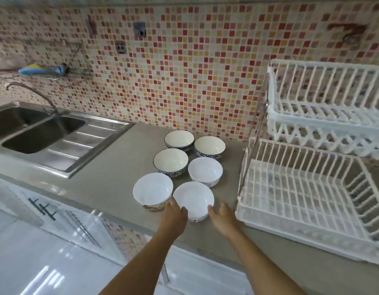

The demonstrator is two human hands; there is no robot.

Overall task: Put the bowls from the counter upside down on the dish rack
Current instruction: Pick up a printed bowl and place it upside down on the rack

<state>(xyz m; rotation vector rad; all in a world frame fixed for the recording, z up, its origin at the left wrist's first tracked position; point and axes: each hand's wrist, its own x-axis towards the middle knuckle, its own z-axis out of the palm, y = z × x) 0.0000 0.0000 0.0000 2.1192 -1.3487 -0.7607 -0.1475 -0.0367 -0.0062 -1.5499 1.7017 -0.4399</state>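
Observation:
Several bowls stand upright on the grey counter (111, 167) in two rows. Three at the back have blue-patterned outsides (170, 163), and three nearer ones are plain white (152, 190). The nearest white bowl (193, 199) sits by the counter's front edge. My left hand (173, 216) presses against its left side and my right hand (223, 220) against its right side, so both clasp it between them. The white two-tier dish rack (301, 199) stands just to the right, with nothing on its lower (290, 188) or upper tier (324, 92).
A steel double sink (35, 133) with a drainboard and tap (31, 92) lies to the left. A mosaic-tiled wall (184, 71) runs behind the counter. White glossy cabinets (56, 252) sit below the front edge.

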